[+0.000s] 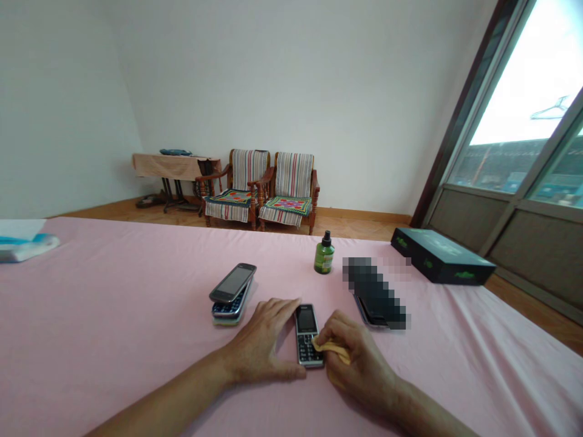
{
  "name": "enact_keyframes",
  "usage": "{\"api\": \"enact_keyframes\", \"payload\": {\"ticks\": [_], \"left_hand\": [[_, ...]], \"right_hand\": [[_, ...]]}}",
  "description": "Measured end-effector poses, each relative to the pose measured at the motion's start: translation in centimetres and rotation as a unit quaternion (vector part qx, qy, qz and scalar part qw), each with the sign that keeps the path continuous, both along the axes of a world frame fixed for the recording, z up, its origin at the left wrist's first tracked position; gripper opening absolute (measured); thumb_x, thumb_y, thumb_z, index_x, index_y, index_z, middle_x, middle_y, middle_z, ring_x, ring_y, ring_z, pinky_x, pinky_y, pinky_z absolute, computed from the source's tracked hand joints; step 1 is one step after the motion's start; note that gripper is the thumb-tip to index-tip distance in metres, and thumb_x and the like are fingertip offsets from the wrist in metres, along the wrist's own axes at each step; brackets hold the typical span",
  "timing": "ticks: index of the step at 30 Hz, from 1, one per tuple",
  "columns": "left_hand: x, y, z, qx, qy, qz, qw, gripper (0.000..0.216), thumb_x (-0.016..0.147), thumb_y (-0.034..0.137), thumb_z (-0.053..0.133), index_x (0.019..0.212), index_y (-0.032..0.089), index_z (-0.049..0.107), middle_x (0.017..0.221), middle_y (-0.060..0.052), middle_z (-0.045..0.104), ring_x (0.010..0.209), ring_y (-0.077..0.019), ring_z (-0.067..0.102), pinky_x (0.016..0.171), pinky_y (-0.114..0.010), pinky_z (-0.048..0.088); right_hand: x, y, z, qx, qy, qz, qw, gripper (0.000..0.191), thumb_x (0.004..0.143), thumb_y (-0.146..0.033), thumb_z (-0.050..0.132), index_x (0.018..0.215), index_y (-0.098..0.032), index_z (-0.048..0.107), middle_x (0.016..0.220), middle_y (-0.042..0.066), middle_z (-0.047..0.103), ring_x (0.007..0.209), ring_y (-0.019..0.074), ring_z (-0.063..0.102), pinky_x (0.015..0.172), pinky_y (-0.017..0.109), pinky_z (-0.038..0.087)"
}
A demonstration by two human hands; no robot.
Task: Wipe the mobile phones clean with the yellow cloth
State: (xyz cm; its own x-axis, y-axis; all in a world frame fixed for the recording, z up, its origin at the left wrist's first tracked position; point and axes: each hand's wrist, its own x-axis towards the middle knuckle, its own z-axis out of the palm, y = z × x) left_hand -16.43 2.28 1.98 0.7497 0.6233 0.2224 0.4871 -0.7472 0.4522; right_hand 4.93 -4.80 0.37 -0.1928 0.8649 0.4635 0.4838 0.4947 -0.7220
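A black keypad mobile phone [306,321] with a silver edge lies face up on the pink sheet. My left hand [262,346] grips it lengthwise, fingertips at the top end and thumb at the bottom. Bunched in the closed fingers of my right hand [357,358] is a yellow cloth [336,348], whose tip touches the phone's keys. Left of my hands sits a small stack of phones, with a dark touchscreen phone [234,282] tilted on a keypad phone [229,308]. Another stack of dark phones [373,318], partly pixelated, is on the right.
A green spray bottle [323,258] with a black top stands beyond the phones. At the back right is a flat black box [439,255]; a white and blue packet [27,243] lies far left. Past the pink-covered surface [113,291] are two wooden chairs [286,182] and a cloth-covered table [168,165].
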Motion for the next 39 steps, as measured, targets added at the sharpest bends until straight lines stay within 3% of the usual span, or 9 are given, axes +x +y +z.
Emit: {"api": "enact_keyframes", "payload": {"ticks": [7,14,19,33,39], "left_hand": [[-0.1,-0.3,0.3,-0.003,0.006,-0.047,0.999,0.103,0.063,0.055,0.077,0.147,0.021,0.030,0.143,-0.014,0.045,0.127,-0.0370,0.042,0.108,-0.053,0.029],[0.0,-0.7,0.6,-0.013,0.013,-0.079,0.997,0.109,0.061,0.055,0.078,0.148,0.016,0.027,0.141,-0.016,0.046,0.125,-0.0353,0.043,0.109,-0.051,0.030],[-0.1,-0.8,0.4,-0.022,0.011,-0.080,0.997,0.114,0.060,0.055,0.079,0.150,0.016,0.021,0.140,-0.016,0.045,0.124,-0.0358,0.042,0.109,-0.051,0.029],[-0.1,-0.9,0.0,-0.039,-0.024,-0.078,0.996,0.117,0.057,0.055,0.081,0.150,0.021,0.020,0.137,-0.014,0.047,0.119,-0.0379,0.044,0.105,-0.055,0.031],[0.0,-0.9,0.1,-0.054,-0.025,-0.075,0.995,0.120,0.054,0.054,0.082,0.150,0.021,0.019,0.134,-0.014,0.048,0.116,-0.0368,0.045,0.104,-0.054,0.031]], "right_hand": [[0.4,0.4,0.3,0.006,0.023,-0.037,0.999,0.027,0.070,0.001,0.048,0.081,-0.018,0.064,0.079,0.002,0.058,0.074,0.0151,0.057,0.067,0.027,0.043],[1.6,2.3,-0.3,0.001,0.044,-0.097,0.994,0.016,0.087,-0.014,0.052,0.090,-0.018,0.067,0.087,0.004,0.062,0.082,0.0171,0.060,0.073,0.029,0.045],[1.4,1.9,-0.3,-0.006,0.030,-0.073,0.997,0.017,0.088,-0.014,0.052,0.091,-0.018,0.068,0.087,0.004,0.061,0.083,0.0167,0.060,0.073,0.029,0.045],[-0.8,-0.7,-0.2,-0.031,-0.008,-0.038,0.999,0.032,0.068,0.008,0.044,0.077,-0.018,0.061,0.078,0.001,0.052,0.073,0.0143,0.055,0.064,0.025,0.040],[-1.0,-3.0,-0.6,-0.018,-0.007,0.054,0.998,0.027,0.064,0.003,0.050,0.077,-0.018,0.060,0.077,0.002,0.050,0.066,0.0133,0.054,0.054,0.022,0.037]]}}
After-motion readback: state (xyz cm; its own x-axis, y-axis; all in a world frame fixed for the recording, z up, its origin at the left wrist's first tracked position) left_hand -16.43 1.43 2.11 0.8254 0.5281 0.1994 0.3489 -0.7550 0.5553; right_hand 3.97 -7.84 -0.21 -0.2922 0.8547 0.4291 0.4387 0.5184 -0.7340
